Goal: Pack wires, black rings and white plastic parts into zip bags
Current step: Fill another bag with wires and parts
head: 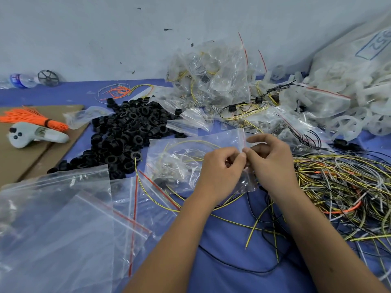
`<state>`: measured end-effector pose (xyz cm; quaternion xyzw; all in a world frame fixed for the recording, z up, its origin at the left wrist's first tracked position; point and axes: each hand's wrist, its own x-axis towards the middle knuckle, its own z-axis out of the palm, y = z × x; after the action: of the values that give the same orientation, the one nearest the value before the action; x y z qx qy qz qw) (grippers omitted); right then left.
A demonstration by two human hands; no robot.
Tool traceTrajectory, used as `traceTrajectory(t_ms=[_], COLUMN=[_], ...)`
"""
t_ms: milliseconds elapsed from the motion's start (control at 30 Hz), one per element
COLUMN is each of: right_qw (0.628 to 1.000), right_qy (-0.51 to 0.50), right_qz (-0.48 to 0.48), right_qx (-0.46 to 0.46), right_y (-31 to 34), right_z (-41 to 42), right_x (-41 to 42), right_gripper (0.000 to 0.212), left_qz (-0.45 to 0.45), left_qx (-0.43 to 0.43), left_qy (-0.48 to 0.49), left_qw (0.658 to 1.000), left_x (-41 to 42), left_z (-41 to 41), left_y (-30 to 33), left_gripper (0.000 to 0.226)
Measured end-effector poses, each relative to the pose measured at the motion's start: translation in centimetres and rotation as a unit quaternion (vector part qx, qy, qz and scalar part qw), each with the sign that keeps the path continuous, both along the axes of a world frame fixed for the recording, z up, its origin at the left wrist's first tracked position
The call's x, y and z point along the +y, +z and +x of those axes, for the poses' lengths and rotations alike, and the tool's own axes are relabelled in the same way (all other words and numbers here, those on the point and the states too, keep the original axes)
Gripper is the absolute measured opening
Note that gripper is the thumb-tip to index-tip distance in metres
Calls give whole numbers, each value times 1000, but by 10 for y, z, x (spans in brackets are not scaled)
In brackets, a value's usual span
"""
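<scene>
Between the two hands, in the head view, the red zip strip of a filled zip bag [190, 163] is being pinched: the left hand [222, 166] curls thumb and fingers onto the bag's mouth, and the right hand [273, 159] pinches the same edge just beside it, fingertips nearly touching. The bag lies on the blue bench [228, 235], its body stretching away to the left of the left hand, with coiled yellow wire and pale parts showing through the film.

The bag looks light, thin and slippery, and it crumples easily, so the firm place to take hold is the stiffer zip strip, not the loose film. The wire inside seems springy and may push the mouth open; pressing along the strip bit by bit would likely seal it.

Beyond the left hand lies a heap of black rings [127, 132], small and rigid. Right of the right hand sprawls a tangle of wires [338, 187], prone to snagging. Far beyond the right hand sit the white plastic parts [349, 119]. Empty zip bags [63, 218] lie near the left forearm.
</scene>
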<state>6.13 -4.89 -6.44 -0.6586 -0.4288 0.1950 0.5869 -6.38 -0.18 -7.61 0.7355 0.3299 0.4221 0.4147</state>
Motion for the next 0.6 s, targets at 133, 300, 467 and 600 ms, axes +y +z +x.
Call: traceTrajectory(t_ms=[133,300,467,600], right_qw=[996,998,980,987], right_qy=[-11,13,144,111], right_qz=[-24,-20,-13,-3], right_qx=[-80,-56,137,118], right_y=[-3,1,12,10], right_z=[-1,-4,-7,-4], right_x=[1,1,-5,-4], right_gripper=[16,14,25,22], left_qz=[-43,-85,-109,-127], left_qx=[36,13,-8,-19], left_qy=[-9,18,91,89], left_qw=[998,996,990,988], left_x=[2,8,13,17], left_z=[1,2,3,2], left_y=[-6,-7,-9,-14], left_gripper=[29,32,35,20])
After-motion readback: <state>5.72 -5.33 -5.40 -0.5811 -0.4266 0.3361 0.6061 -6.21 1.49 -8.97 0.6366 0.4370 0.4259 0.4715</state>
